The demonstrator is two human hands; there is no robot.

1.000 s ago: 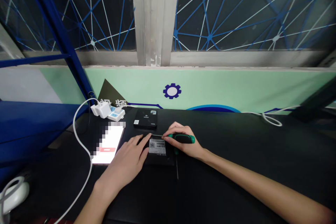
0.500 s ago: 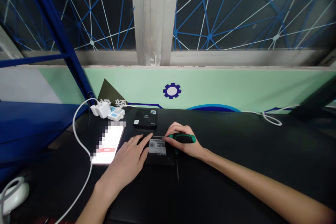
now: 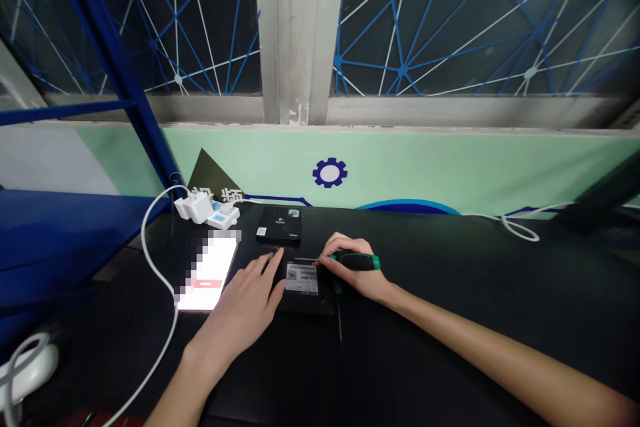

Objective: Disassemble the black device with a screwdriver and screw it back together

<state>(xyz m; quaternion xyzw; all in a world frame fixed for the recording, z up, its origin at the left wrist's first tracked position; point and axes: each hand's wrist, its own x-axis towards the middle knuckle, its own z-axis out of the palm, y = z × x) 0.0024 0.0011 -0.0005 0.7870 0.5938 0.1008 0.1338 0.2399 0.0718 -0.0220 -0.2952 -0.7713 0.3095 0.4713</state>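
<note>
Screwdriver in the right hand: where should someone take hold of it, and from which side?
Probably by its thick green-and-black handle, coming from the person's right: the screwdriver lies sideways in view, so the handle's wide end points right, while the thin shaft extends left, toward the left hand.

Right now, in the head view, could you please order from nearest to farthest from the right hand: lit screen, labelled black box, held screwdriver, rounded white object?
1. Held screwdriver, in the right hand.
2. Labelled black box, just left.
3. Lit screen, farther left.
4. Rounded white object, lower left corner.
</note>
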